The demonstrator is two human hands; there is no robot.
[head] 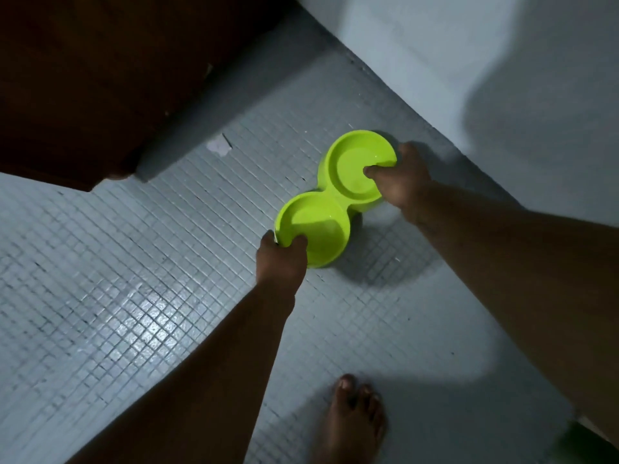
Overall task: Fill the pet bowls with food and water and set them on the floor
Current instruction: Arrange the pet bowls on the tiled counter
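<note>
Two joined lime-green basins make up the pet bowl (pixel 330 204), which we hold by both ends. Our left hand (pixel 281 259) clamps the nearer rim, thumb inside, and our right hand (pixel 400 182) clamps the farther rim likewise. Each basin shows only a faint glint, its contents unclear. The bowl stretches between our hands, low at the tiled floor (pixel 134 262).

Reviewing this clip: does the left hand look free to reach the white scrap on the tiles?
Probably not yet. The left hand grips the bowl rim, so it must let go first; only open floor lies between it and the scrap.
</note>
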